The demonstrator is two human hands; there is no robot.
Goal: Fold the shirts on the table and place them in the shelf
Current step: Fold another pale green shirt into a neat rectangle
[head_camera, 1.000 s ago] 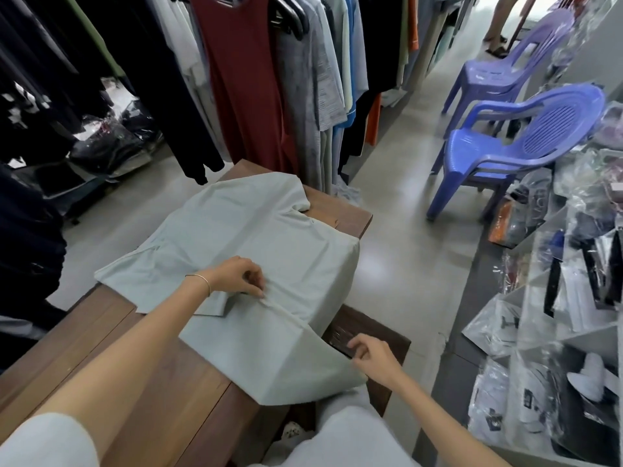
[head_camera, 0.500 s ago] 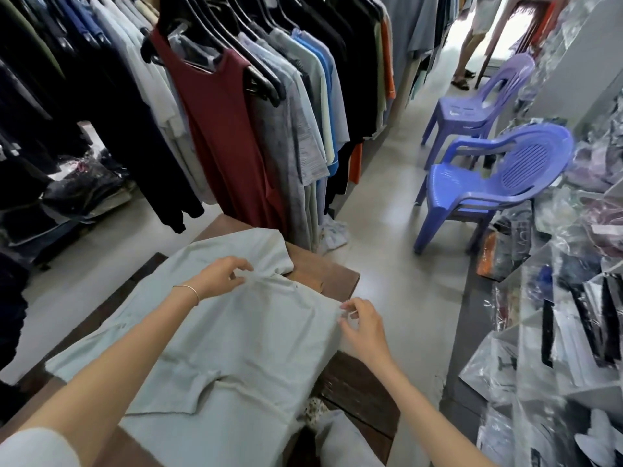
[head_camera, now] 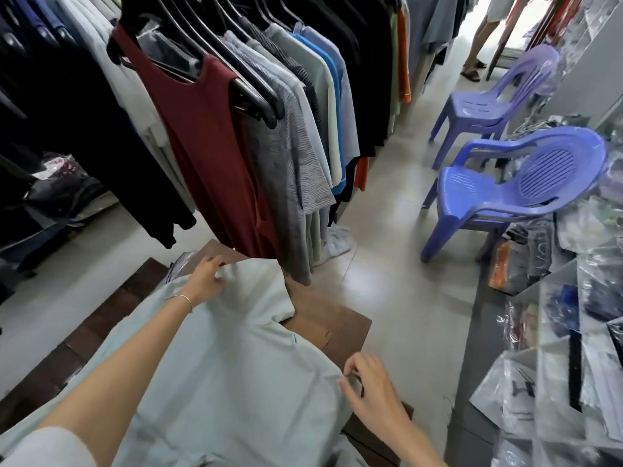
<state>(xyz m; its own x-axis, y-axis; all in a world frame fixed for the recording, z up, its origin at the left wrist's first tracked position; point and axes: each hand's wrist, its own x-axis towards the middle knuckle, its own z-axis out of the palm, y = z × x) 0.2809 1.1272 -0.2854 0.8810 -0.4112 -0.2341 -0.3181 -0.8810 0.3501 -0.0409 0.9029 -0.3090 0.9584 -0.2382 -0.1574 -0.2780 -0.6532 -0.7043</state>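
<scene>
Along the rack, far left: dark garments and a maroon tank top (head_camera: 215, 143) hung on hangers above the far end of the wooden surface (head_camera: 332, 323).
Shirt: a pale green shirt (head_camera: 215, 358) lay spread across the surface, its collar end toward the rack and its lower part running out of view at the bottom edge.
Left grip: the left hand (head_camera: 205, 276) pinched the shirt's far corner near the shoulder, fingers curled round a bunch of cloth.
Right grip: the right hand (head_camera: 369, 385) pinched the shirt's right edge where it draped at the side of the surface, thumb and fingers closed on the fabric.
Step in hand: by the look of it, the person was squaring up the shoulder line and side edge before the first fold; no fold showed yet.
Next move: it would likely call for keeping both pinches firm and carrying the right side over toward the middle, with the cloth held taut so it lay flat.
Right of the aisle: two blue plastic chairs (head_camera: 512, 183) stood on the floor, and shelf compartments (head_camera: 556, 365) held bagged clothes, well apart from the shirt.
</scene>
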